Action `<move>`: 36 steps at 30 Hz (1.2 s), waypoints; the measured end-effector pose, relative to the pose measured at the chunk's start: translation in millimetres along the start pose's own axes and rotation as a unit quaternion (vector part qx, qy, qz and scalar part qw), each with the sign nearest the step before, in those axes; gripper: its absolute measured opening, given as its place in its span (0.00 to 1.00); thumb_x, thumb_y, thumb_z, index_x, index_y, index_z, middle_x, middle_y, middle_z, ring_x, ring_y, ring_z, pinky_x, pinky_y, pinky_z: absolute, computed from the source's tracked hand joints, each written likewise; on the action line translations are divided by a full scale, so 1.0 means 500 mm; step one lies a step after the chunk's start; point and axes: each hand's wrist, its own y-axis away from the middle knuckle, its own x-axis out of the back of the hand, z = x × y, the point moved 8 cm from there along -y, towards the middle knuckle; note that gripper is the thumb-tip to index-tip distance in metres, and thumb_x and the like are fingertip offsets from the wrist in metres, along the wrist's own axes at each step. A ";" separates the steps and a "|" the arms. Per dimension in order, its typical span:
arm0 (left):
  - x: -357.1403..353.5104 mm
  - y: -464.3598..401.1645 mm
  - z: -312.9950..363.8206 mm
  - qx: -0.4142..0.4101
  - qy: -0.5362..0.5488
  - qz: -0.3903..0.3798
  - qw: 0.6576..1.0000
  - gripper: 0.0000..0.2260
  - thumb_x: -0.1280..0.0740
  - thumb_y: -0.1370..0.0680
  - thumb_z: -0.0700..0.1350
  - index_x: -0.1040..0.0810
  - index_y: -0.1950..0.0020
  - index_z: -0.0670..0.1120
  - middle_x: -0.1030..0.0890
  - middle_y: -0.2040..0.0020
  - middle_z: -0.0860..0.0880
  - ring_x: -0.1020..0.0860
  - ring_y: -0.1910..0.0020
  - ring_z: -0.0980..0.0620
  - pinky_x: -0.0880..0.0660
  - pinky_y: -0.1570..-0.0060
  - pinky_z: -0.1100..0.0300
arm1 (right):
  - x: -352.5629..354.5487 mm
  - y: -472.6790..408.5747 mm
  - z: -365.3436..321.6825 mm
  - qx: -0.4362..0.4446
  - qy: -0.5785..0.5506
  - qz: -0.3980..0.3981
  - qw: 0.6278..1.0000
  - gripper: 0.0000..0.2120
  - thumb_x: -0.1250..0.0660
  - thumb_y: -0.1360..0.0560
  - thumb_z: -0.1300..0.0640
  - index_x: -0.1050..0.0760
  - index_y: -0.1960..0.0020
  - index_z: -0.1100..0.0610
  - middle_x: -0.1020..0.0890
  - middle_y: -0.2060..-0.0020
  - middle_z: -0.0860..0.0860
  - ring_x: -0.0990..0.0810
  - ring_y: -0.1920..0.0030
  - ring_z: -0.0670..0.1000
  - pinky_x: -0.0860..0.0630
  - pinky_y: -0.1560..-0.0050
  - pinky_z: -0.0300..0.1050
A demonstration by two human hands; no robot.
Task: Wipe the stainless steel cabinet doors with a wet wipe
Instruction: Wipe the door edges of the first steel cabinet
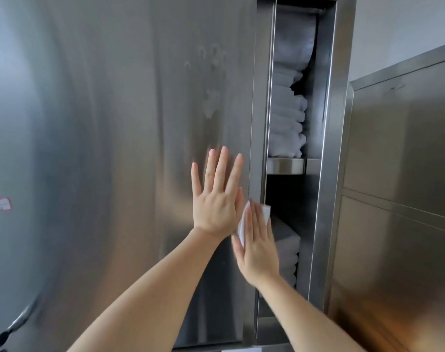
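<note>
A tall stainless steel cabinet door (130, 128) fills the left and middle of the head view, standing slightly ajar at its right edge. My left hand (215, 199) lies flat on the door near that edge, fingers straight and spread. Just to its right, my right hand (258, 247) presses a white wet wipe (243, 224) against the door's right edge with straight fingers. Smudges and a wet handprint mark (212, 80) show higher up on the door.
Through the gap, folded white towels (288, 115) are stacked on a steel shelf (286, 165), with more towels (288, 252) below. A lower steel cabinet (404, 189) stands at the right. A small red-edged sticker (2, 204) sits at far left.
</note>
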 end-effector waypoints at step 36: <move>-0.059 0.044 -0.034 -0.015 -0.078 -0.018 0.997 0.26 0.49 0.16 0.50 0.49 0.19 0.48 0.48 0.19 0.45 0.52 0.20 0.42 0.58 0.24 0.40 | -0.024 0.057 0.004 0.019 0.026 0.047 0.998 0.29 0.54 0.15 0.48 0.57 0.20 0.59 0.49 0.21 0.56 0.48 0.21 0.55 0.44 0.24 0.59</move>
